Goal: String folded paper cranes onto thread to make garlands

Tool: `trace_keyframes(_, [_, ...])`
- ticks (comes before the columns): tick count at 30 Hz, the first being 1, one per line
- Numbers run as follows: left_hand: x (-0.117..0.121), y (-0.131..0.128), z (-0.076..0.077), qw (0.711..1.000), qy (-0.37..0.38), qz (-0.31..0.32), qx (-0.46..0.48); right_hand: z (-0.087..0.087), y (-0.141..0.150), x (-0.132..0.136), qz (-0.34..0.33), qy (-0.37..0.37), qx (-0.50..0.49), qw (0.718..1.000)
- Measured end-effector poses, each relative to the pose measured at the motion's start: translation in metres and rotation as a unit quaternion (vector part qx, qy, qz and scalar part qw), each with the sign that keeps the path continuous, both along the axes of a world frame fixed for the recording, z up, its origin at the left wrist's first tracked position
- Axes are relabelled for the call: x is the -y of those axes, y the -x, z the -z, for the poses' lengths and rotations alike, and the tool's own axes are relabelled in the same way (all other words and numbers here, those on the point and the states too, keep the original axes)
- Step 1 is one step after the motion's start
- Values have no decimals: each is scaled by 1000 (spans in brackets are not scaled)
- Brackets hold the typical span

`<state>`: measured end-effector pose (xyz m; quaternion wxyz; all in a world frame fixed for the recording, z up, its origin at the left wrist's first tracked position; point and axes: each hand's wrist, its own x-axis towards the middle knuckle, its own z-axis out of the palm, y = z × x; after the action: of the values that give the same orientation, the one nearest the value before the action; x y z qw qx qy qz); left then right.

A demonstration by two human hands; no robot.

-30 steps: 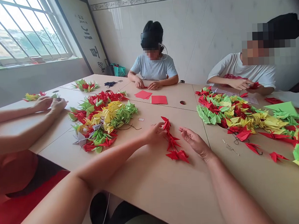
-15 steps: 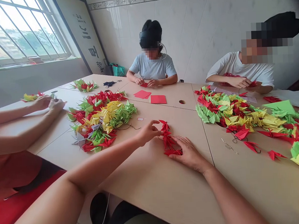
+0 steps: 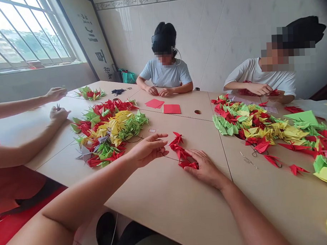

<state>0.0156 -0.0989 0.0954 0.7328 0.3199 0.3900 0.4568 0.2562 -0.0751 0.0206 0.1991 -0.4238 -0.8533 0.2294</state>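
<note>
Red paper cranes [image 3: 180, 153]; tan table [image 3: 166, 204]; pale-blue shirt [image 3: 164, 76].

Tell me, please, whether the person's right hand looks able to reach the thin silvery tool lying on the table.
Probably yes: the right hand seems to rest against the red folded shapes and would have to leave them, but nothing visible stands between it and the thin silvery tool.

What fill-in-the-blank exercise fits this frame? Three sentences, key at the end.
The right hand touches folded paper pieces whose colour is ____.
In the picture, the left hand is to the ____ of those pieces.
The window has metal ____ across it.

Missing words: red; left; bars.
</note>
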Motion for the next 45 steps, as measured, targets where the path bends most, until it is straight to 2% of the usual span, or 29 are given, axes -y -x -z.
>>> trace_keyframes(2, [20, 2, -12, 995, -33, 99, -9, -2, -2, 1, -9, 7, 8, 1000])
trace_keyframes(3, [30, 3, -17, 980, -43, 192, -18, -4, -3, 2, -15, 16, 13, 1000])
trace_keyframes(4, [39, 3, -23, 950, -47, 307, -33, -6, -4, 3, -21, 29, 17, 999])
trace_keyframes(6, [51, 3, -31, 855, -76, 508, -77, -11, -7, 6, -27, 70, 17, 997])
trace_keyframes(7, [53, 3, -33, 811, -99, 570, -92, -14, -9, 7, -25, 94, 10, 995])
trace_keyframes(8, [51, 3, -33, 787, -121, 594, -114, -17, -10, 9, -23, 120, 0, 993])
trace_keyframes(9, [47, 3, -32, 788, -142, 581, -145, -21, -10, 11, -25, 144, -14, 989])
trace_keyframes(10, [40, 2, -28, 810, -159, 533, -185, -25, -11, 12, -33, 168, -29, 985])
trace_keyframes(12, [20, 2, -15, 872, -187, 362, -270, -34, -11, 16, -67, 217, -57, 972])
trace_keyframes(13, [8, 1, -6, 889, -212, 259, -313, -38, -11, 18, -88, 242, -72, 964])
trace_keyframes(14, [-5, 1, 3, 888, -234, 164, -362, -42, -11, 19, -106, 268, -89, 954])
trace_keyframes(15, [-17, 0, 12, 877, -239, 103, -403, -45, -12, 20, -116, 292, -107, 943])
trace_keyframes(17, [-37, -4, 28, 863, -233, 34, -448, -48, -13, 21, -113, 340, -149, 922])
trace_keyframes(19, [-53, -11, 41, 849, -226, -2, -477, -44, -16, 18, -73, 361, -191, 910])
trace_keyframes(22, [-67, -24, 53, 833, -201, 3, -516, -26, -18, 8, 39, 316, -255, 913])
trace_keyframes(25, [-78, -38, 59, 830, -206, 14, -519, -3, -16, -4, 161, 290, -295, 896])
trace_keyframes(28, [-85, -48, 63, 836, -207, 18, -509, 10, -12, -12, 197, 273, -305, 891])
trace_keyframes(31, [-84, -54, 67, 846, -223, 28, -483, 8, -6, -18, 221, 272, -295, 889])
trace_keyframes(33, [-79, -56, 68, 854, -239, 38, -461, 2, -3, -22, 226, 296, -305, 877])
trace_keyframes(35, [-73, -55, 67, 873, -242, 44, -421, -6, 1, -28, 197, 338, -322, 862])
trace_keyframes(38, [-65, -53, 64, 933, -208, 28, -292, -13, 9, -35, 104, 408, -345, 839])
trace_keyframes(40, [-64, -51, 62, 957, -183, 20, -224, -13, 14, -40, 65, 433, -370, 819])
trace_keyframes(45, [-66, -49, 63, 979, -150, 58, -125, -6, 16, -46, 89, 438, -430, 785])
